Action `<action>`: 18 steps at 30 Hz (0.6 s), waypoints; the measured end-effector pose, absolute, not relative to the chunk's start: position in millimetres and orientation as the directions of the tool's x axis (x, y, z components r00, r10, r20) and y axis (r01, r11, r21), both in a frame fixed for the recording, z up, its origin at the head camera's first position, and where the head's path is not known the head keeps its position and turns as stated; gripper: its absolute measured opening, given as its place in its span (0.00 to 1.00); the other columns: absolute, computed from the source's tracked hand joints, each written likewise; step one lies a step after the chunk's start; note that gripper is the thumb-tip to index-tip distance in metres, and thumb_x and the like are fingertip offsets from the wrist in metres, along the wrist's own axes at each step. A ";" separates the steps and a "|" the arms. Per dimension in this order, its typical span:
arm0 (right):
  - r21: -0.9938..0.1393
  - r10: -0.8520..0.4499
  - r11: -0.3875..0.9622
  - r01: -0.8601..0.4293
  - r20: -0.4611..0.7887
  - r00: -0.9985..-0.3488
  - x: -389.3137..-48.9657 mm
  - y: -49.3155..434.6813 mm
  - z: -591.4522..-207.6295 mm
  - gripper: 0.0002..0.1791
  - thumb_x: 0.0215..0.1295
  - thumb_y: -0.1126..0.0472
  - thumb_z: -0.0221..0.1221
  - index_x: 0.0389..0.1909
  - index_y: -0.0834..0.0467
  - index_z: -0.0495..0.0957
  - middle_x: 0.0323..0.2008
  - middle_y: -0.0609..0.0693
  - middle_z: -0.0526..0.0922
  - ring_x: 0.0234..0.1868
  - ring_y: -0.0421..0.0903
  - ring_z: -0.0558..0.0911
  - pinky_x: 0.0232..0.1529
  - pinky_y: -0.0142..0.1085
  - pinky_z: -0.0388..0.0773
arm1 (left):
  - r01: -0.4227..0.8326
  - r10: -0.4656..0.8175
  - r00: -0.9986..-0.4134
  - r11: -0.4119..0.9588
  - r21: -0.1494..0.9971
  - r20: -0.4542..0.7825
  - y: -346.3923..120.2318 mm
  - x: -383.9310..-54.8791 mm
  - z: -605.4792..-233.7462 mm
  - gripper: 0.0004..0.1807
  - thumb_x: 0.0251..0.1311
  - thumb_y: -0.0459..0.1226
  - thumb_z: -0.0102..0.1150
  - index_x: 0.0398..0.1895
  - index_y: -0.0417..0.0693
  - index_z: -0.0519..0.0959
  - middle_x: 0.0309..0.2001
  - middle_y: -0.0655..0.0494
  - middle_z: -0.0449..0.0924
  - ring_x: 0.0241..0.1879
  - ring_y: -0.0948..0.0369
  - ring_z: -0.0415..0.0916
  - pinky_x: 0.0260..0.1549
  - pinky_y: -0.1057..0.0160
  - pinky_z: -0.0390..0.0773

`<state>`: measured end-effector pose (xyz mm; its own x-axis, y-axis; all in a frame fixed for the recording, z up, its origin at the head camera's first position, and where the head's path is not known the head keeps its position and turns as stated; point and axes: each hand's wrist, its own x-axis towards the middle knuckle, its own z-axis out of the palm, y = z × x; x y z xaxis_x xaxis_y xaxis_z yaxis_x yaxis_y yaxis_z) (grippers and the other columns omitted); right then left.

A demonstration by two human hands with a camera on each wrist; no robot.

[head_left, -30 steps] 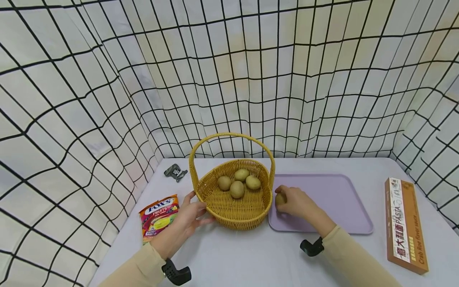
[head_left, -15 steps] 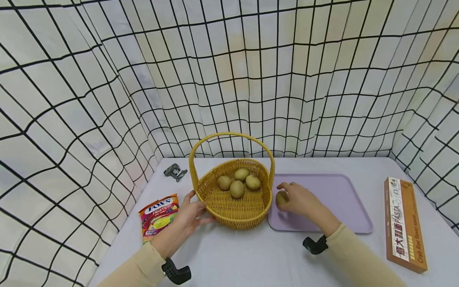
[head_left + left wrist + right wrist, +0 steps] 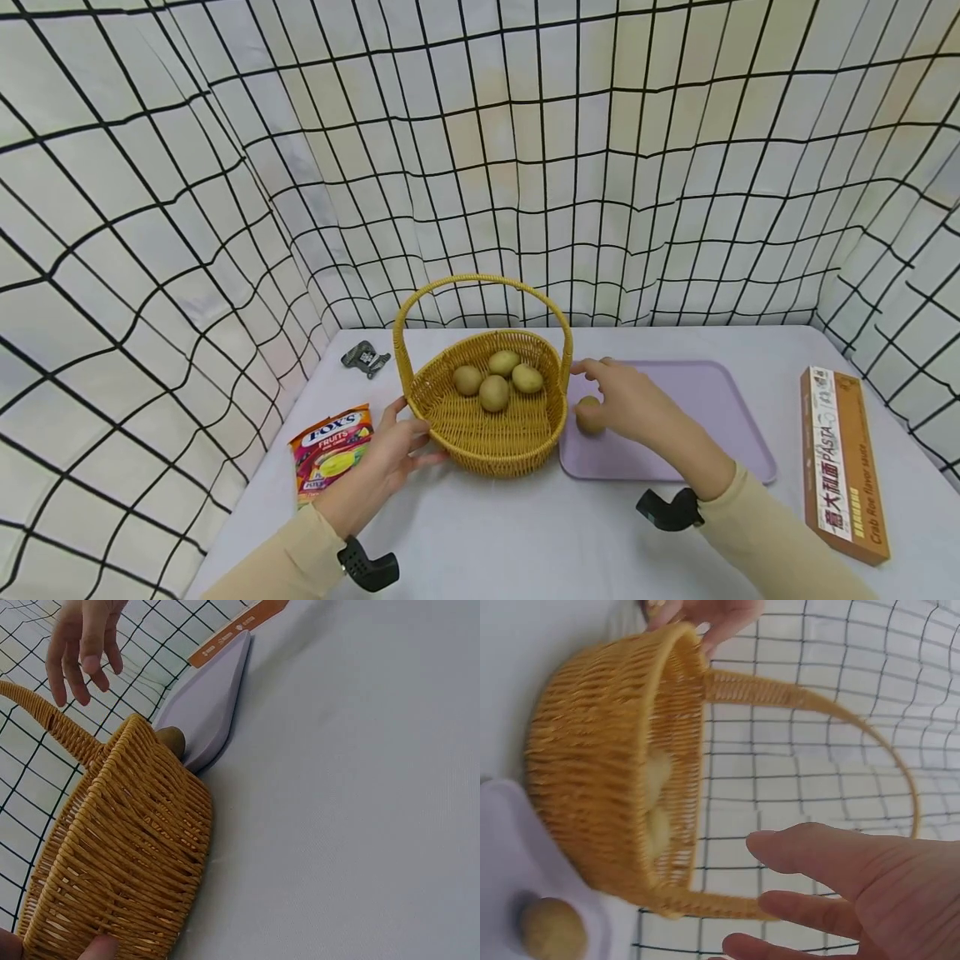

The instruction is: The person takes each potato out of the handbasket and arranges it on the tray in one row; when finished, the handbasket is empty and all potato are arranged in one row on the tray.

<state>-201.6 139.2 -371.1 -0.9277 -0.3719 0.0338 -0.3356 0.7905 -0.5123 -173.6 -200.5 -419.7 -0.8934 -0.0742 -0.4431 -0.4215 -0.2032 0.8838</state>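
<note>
My left hand (image 3: 401, 450) grips the left side of a yellow wicker basket (image 3: 498, 462); in the left wrist view a thumb shows against its weave. Inside the basket lie several egg-shaped, kiwi-like fruits (image 3: 494, 394), some browner, some yellow-green. My right hand (image 3: 637, 404) is above the lilac tray (image 3: 705, 392), fingers loosely extended and holding nothing, the fingertips near the basket's right handle base. Below it, one brown kiwi-like fruit (image 3: 590, 416) rests on the tray's left end, apart from the fingers in the right wrist view (image 3: 553, 930).
A FOX'S candy bag (image 3: 330, 454) lies left of the basket, partly behind the left forearm. Farther back is a small black packet (image 3: 365, 359). An orange pasta box (image 3: 843, 462) lies right of the tray. Netted white curtains (image 3: 525, 167) enclose the table's back and sides.
The right hand's fingers have come off the brown fruit, and the hand has risen, its fingertips shifting back and left. That fruit stays on the tray. The left hand keeps its hold on the basket.
</note>
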 end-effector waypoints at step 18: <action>-0.470 -0.505 0.738 -0.484 0.090 -0.858 -183.0 100.7 -320.9 0.22 0.64 0.56 0.70 0.58 0.53 0.80 0.47 0.49 0.84 0.47 0.48 0.82 0.44 0.42 0.84 | -0.425 -0.079 -0.892 -0.191 0.885 -0.446 -200.8 -174.5 -420.5 0.44 0.74 0.29 0.44 0.85 0.54 0.35 0.78 0.32 0.53 0.74 0.36 0.62 0.54 0.43 0.86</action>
